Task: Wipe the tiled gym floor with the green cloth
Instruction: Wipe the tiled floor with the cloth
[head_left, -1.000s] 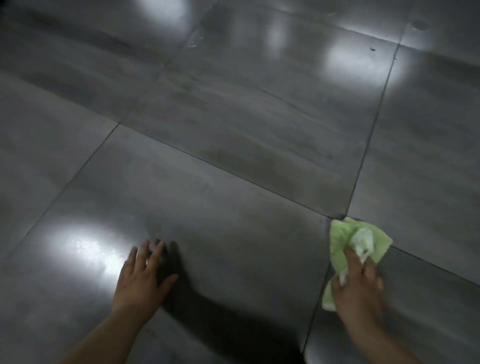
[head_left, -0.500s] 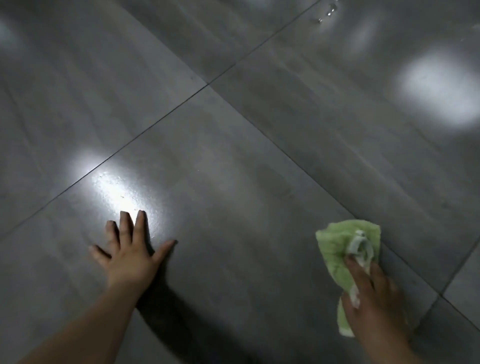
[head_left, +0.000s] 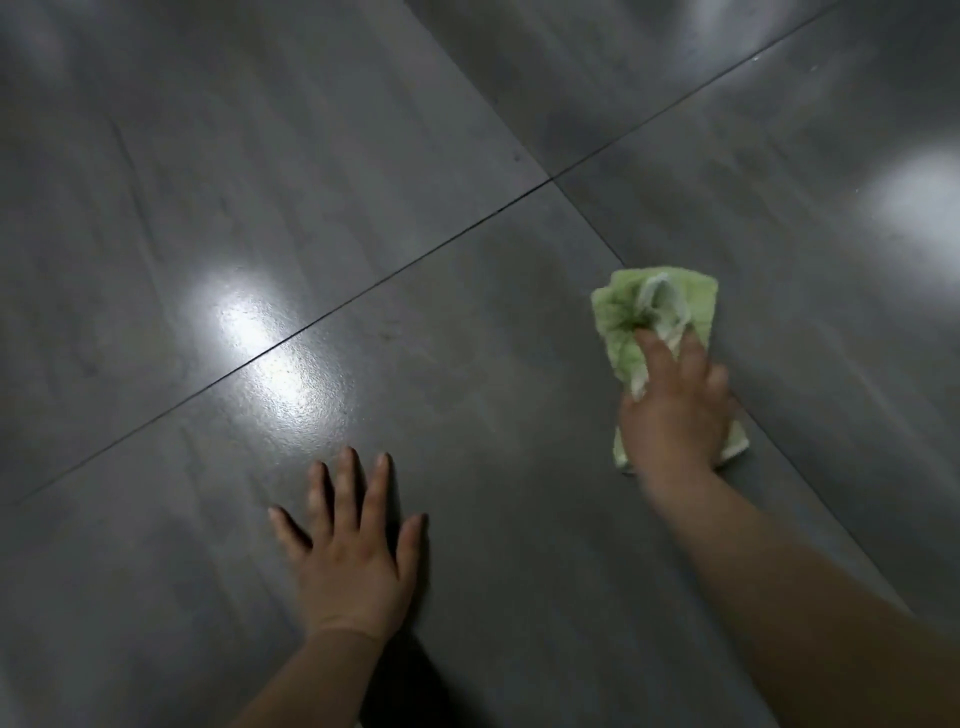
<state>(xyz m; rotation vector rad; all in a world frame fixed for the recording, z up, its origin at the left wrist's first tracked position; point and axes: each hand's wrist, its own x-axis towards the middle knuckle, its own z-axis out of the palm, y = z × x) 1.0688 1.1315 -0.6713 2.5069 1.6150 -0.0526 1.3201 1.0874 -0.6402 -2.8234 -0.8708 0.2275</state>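
The green cloth, crumpled with a white patch on top, lies on the grey tiled floor at the right. My right hand lies on the cloth's near half and presses it down, its fingers pointing away from me; the hand is blurred. Flat on the tile at the lower middle rests my left hand, fingers spread and straight, holding nothing.
Large glossy grey tiles fill the view, split by dark grout lines that cross at the upper middle. Bright light reflections sit at the left middle and far right.
The view has swung, so the grout crossing now sits upper middle. My right hand with the cloth has slid across the tile towards a grout line. My left hand stays planted.
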